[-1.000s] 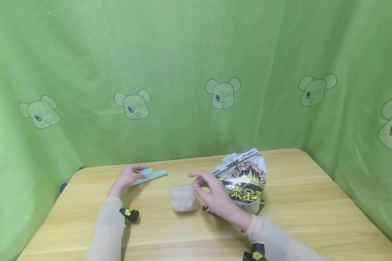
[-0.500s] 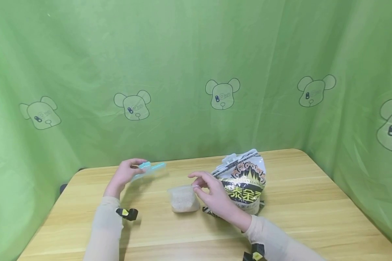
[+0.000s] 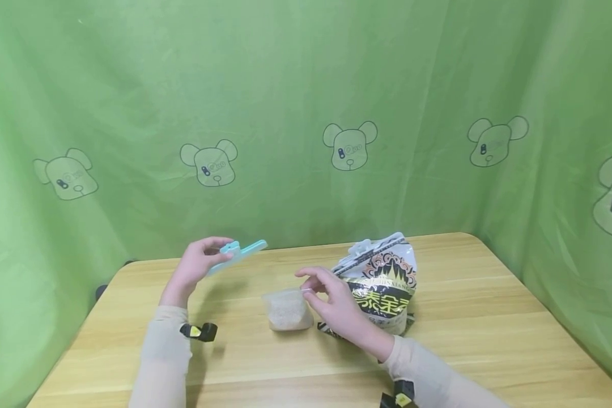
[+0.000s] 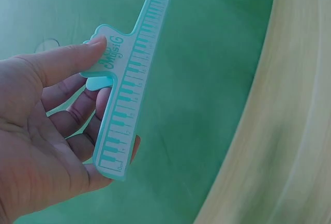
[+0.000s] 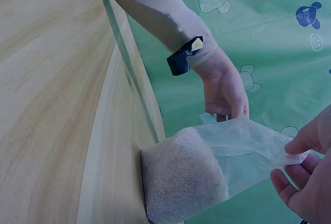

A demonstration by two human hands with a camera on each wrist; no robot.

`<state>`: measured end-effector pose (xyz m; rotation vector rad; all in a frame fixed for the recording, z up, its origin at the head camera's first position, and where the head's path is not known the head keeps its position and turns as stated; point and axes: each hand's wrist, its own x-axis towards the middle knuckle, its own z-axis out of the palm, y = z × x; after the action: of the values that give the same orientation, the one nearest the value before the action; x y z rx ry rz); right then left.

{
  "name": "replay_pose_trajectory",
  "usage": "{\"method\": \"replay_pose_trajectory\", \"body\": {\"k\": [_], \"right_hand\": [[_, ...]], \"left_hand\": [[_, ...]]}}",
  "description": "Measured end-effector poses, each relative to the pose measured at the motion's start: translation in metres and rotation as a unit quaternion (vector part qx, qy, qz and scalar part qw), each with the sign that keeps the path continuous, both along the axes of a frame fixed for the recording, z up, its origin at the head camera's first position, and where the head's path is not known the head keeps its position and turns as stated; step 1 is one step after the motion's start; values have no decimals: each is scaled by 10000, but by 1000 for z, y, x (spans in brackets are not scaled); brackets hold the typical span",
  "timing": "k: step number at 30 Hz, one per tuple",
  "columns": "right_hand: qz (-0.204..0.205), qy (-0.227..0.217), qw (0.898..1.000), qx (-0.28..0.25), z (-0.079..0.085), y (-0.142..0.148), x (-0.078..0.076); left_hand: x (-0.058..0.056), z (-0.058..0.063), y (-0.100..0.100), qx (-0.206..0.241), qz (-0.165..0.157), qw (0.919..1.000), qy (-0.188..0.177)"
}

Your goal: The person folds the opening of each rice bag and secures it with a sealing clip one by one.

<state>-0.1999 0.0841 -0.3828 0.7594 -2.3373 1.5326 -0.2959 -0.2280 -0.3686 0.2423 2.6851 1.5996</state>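
Note:
My left hand [image 3: 199,263] holds a turquoise bag clip [image 3: 239,255] above the table's left side. In the left wrist view the thumb presses the clip's handle, and piano keys and the word "Music" are printed on the clip [image 4: 126,92]. With thumb and fingers my right hand [image 3: 336,309] pinches the top edge of a clear plastic bag of rice [image 3: 288,310]. The bag stands on the table, rice [image 5: 183,177] filling its lower part, as the right wrist view shows.
Right behind my right hand stands a large printed rice bag [image 3: 387,283], its top folded over and held by a pale clip [image 3: 359,247]. The wooden table [image 3: 489,317] backs onto a green curtain [image 3: 285,85].
My left hand has lifted the turquoise bag clip up off the table, and the clip's long bar now tilts more. My right hand and the small bag of rice have stayed put.

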Motion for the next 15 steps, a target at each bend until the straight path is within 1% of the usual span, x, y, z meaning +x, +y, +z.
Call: {"method": "replay_pose_trajectory", "body": {"k": [7,11,15], "right_hand": [[-27,38,10000,2,0,1,-1],[-10,28,10000,-26,1,1,0],[24,33,10000,-43,1,0,0]], "left_hand": [[9,17,15,183,-156,9997,57],[12,20,20,209,-244,9994,101],[18,23,25,175,-336,9992,143]]}}
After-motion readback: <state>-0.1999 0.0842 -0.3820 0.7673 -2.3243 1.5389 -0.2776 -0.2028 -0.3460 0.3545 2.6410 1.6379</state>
